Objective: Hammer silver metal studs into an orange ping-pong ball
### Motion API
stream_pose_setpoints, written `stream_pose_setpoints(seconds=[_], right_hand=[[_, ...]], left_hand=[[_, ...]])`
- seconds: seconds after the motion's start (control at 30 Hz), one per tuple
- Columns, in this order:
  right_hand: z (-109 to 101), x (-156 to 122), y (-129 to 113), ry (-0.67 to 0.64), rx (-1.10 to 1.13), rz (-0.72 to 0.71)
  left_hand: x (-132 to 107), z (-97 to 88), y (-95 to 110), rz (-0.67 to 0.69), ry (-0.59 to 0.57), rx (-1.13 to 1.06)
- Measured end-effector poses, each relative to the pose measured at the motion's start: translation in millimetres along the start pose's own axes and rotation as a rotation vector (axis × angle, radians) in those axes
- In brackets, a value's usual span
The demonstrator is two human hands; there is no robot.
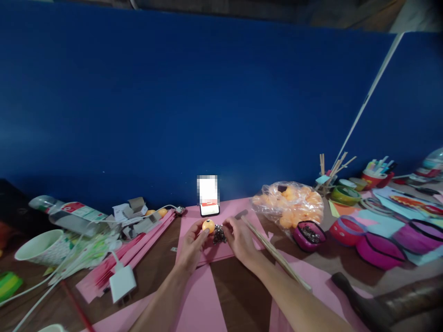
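My left hand [192, 246] pinches a small orange ball [208, 226] between thumb and fingers, just above a pink paper sheet [207, 295]. My right hand [239, 240] is closed on a dark metallic bead chain [219, 234] that hangs right beside the ball and touches it. Both hands meet over the pink sheet, in front of a phone [209, 208] propped against the blue wall.
A clear bag of orange balls [290, 203] and a magenta dish of chain [309, 235] lie right. Long wooden sticks [273, 251] run beside my right forearm. Left: a paper cup [44, 246], a white charger [122, 282], pink paper strips, a bottle. Coloured bowls sit far right.
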State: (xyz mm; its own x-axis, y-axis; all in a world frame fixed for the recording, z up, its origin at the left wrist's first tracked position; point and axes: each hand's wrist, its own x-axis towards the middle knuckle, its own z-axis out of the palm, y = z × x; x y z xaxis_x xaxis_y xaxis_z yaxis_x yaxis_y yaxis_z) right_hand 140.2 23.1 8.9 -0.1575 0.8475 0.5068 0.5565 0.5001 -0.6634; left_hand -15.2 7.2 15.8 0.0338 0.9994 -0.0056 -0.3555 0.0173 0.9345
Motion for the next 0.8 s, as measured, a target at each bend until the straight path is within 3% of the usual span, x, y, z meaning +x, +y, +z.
stream_pose_setpoints(seconds=[0.17, 0.43, 0.8], right_hand=[[-1, 3, -3, -0.050, 0.279, 0.099], [5, 7, -2, -0.026, 0.676, 0.388], [4, 5, -12, -0.075, 0.789, 0.355]], left_hand=[[3, -3.1, -5, 0.008, 0.028, -0.001], [5, -6.8, -12, 0.045, 0.020, 0.074], [4, -2.5, -8, 0.098, -0.006, 0.208]])
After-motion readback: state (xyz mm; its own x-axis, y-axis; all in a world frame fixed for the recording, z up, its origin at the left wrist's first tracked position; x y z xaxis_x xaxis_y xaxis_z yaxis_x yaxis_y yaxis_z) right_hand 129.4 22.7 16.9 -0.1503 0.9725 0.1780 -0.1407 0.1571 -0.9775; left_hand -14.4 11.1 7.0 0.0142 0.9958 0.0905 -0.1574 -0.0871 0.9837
